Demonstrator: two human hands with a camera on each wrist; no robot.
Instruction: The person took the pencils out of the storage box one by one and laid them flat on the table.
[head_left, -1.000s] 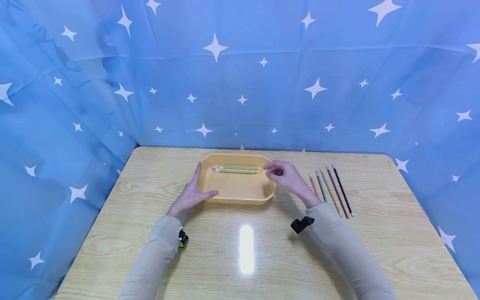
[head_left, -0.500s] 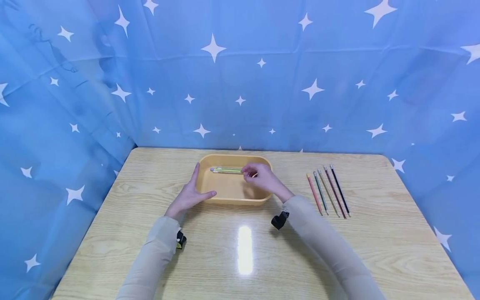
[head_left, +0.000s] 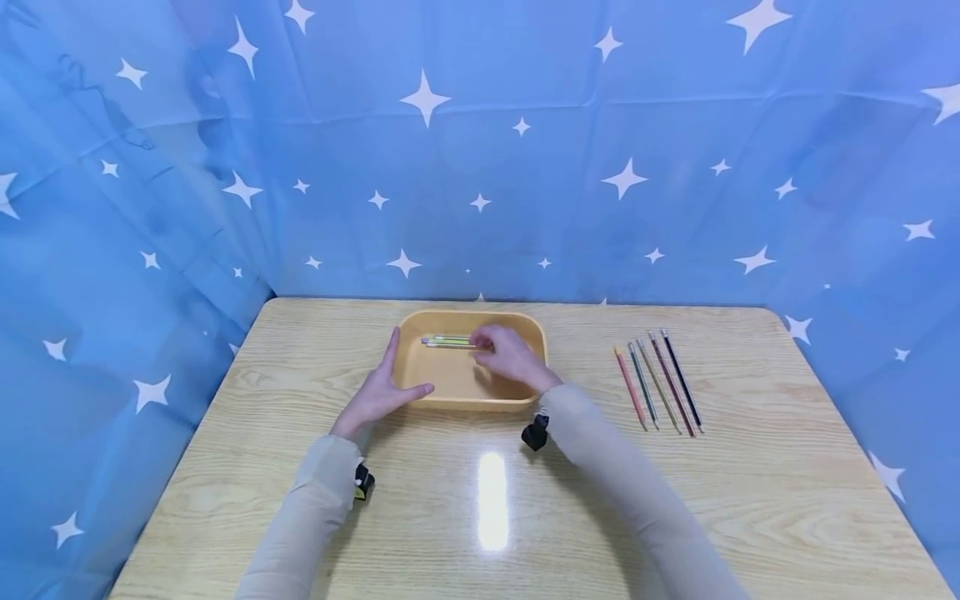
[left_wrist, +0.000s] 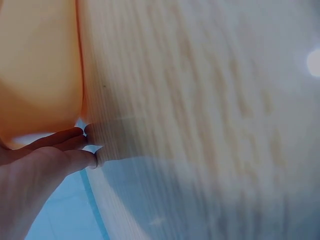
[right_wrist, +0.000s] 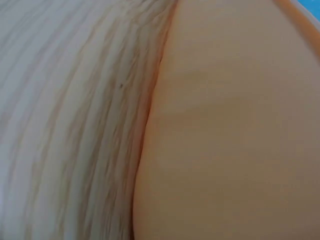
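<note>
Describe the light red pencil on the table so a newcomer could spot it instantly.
On the wood-grain table, look right of the orange tray to a row of five pencils. The light red pencil lies at the row's left end, nearest the tray, and alone has an orange far end; its neighbours' are pale.

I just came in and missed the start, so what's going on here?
A person has both hands at a pale orange tray on a wooden table. The left hand rests against its left end, and the right hand is inside, over the right ends of some tray pencils; whether it grips any is hidden. Five loose pencils lie side by side to the tray's right.
</note>
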